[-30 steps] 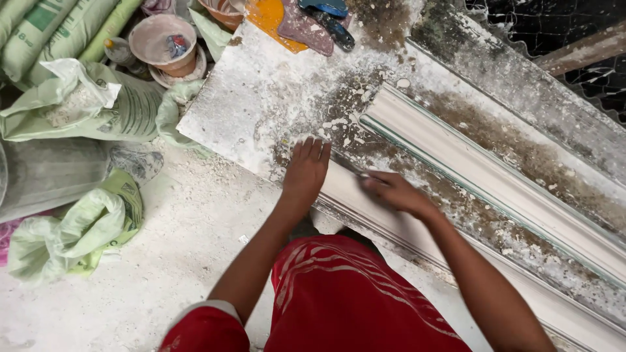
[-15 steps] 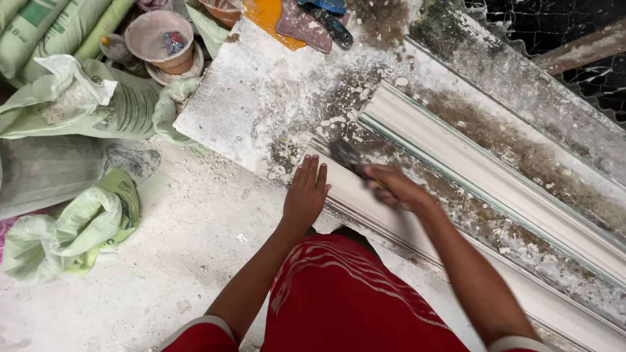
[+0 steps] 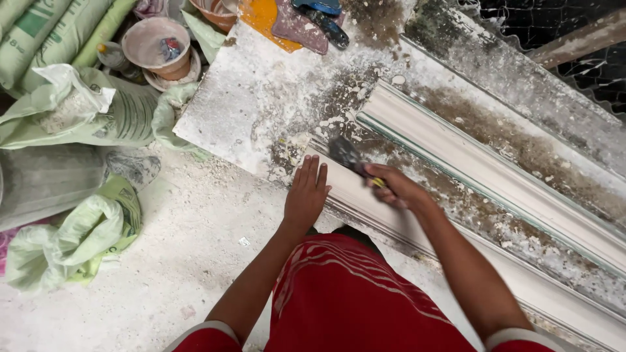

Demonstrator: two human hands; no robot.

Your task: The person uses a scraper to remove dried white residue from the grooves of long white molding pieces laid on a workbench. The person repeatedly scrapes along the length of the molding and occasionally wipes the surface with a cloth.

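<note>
While my left hand [image 3: 305,195] presses flat and open on the long white plaster moulding [image 3: 352,192] at the bench edge, my right hand [image 3: 394,186] grips the dark-bladed scraper [image 3: 345,155], mid-scrape I reckon, needing a steady stroke along it.

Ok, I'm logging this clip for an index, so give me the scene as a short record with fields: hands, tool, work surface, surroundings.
left hand: left hand flat on the near white moulding strip, fingers spread
right hand: right hand grips a scraper, blade on the strip's end
work surface: plaster-dusted bench; second white moulding lies further back
surroundings: green sacks and a pink bowl to the left
</note>
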